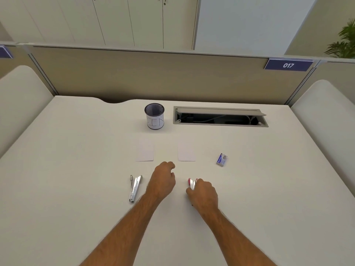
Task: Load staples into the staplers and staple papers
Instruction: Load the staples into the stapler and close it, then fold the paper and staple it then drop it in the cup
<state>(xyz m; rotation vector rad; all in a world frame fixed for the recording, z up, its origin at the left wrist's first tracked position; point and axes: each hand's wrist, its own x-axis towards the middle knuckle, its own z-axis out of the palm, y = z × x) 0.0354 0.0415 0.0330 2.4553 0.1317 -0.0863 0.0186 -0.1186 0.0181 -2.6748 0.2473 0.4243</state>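
Right hand (203, 192) grips red-and-white stapler (191, 184) on desk (76, 169); left hand (163, 181) loosely curled, holding nothing, beside opened silver stapler (135, 188).

My right hand (203, 191) covers most of the small red and white stapler (191, 184); only its front end shows. My left hand (163, 181) has its fingers curled under, so I cannot tell if they hold something. The print on the small blue staple box (221, 159) is too small to read. The green plant (343, 41) is cut off by the right edge.
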